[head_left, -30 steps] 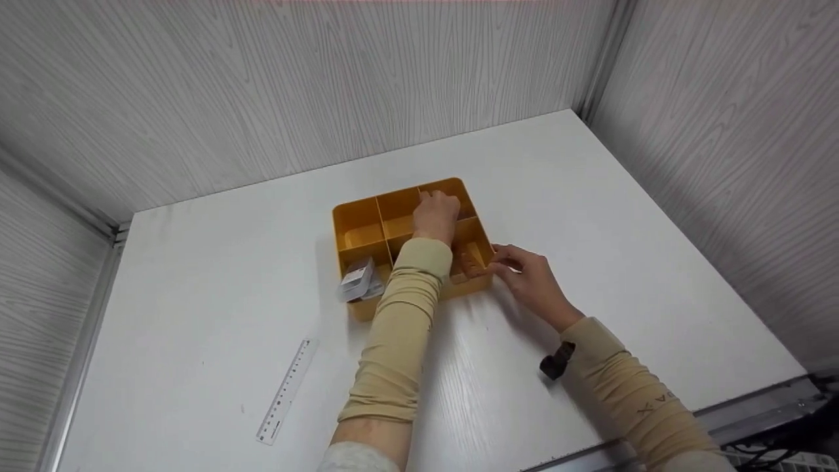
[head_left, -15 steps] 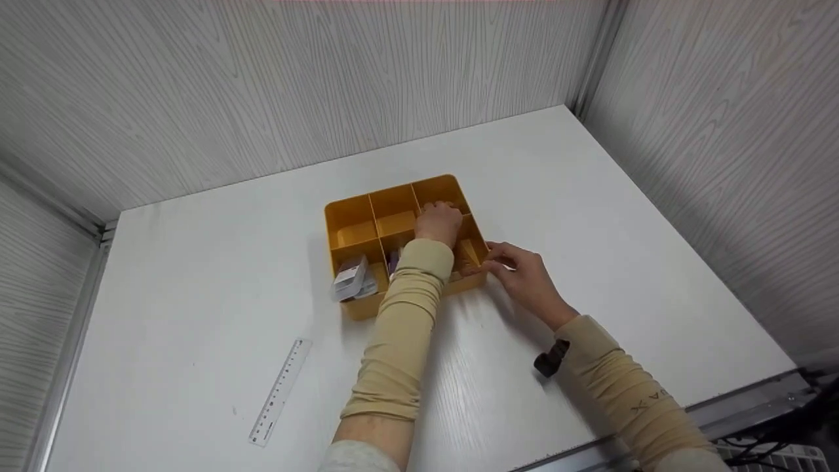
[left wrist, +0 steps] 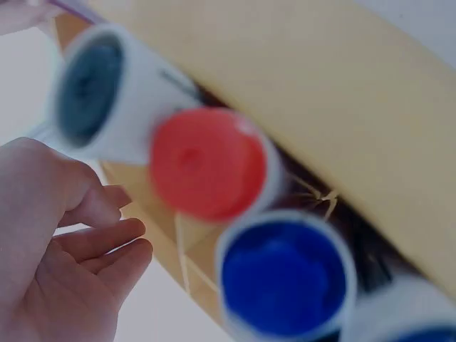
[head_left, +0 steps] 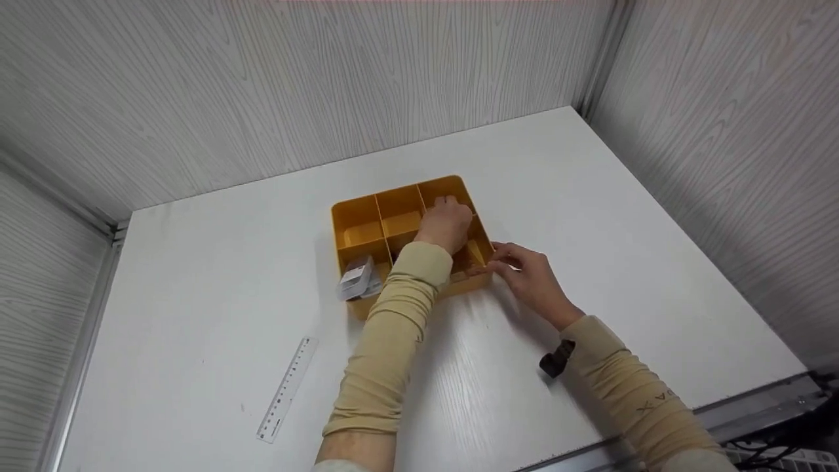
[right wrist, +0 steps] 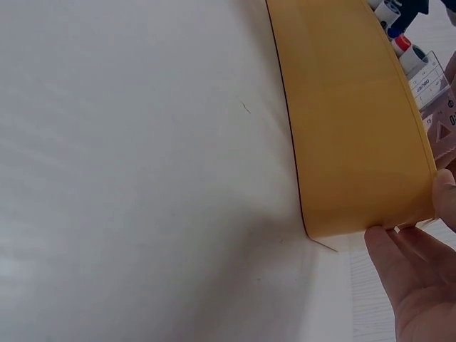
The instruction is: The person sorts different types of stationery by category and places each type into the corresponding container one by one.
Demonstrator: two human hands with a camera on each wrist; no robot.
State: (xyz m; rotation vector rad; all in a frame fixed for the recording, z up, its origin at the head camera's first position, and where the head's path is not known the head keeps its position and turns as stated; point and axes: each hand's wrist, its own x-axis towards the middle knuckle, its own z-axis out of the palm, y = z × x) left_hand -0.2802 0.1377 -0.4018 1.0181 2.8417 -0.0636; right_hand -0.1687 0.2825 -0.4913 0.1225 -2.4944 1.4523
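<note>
A yellow divided organizer box (head_left: 362,233) stands on the table. My left hand (head_left: 447,223) reaches into its right side, over the divider between the far and near right compartments, fingers bent. In the left wrist view the left thumb covers part of the fingers (left wrist: 125,267), and I cannot tell whether they pinch something. Red-ended (left wrist: 206,167), blue-ended (left wrist: 285,274) and dark-ended (left wrist: 89,92) markers stand close to that hand. My right hand (head_left: 532,280) pinches the box's near right corner, its thumb (right wrist: 445,196) at the rim and fingers outside. Beside it a clear set square (right wrist: 443,128) shows inside.
Clear plastic cases (head_left: 357,276) lean in the near left compartment. A transparent ruler (head_left: 286,390) lies on the white table (head_left: 196,295) at front left. Panelled walls (head_left: 406,72) enclose the table. A small black device (head_left: 557,359) is on the right wrist.
My left hand has drawn back slightly from the far right compartment and shifted right. The right hand stays at the box corner, and the box rests in place.
</note>
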